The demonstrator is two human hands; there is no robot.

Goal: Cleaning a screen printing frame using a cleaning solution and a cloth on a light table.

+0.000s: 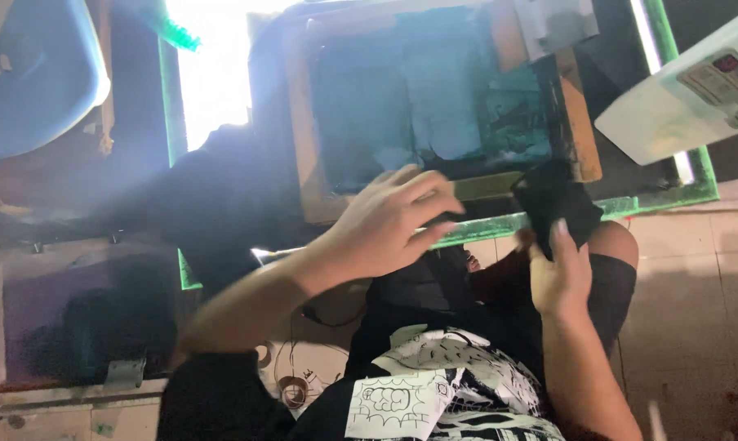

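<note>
From the head view we see a white box with a red-and-grey label at upper right. Our right hand clamps a black cloth at the green table edge. Our left hand, fingers spread, hovers over the wooden-framed teal screen.

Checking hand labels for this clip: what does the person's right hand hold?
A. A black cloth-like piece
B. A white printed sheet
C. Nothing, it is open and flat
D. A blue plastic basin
A: the right hand has its grip closed on a black cloth-like piece, raised at the near edge of the wooden printing screen frame, while the left hand reaches toward that frame.
</note>
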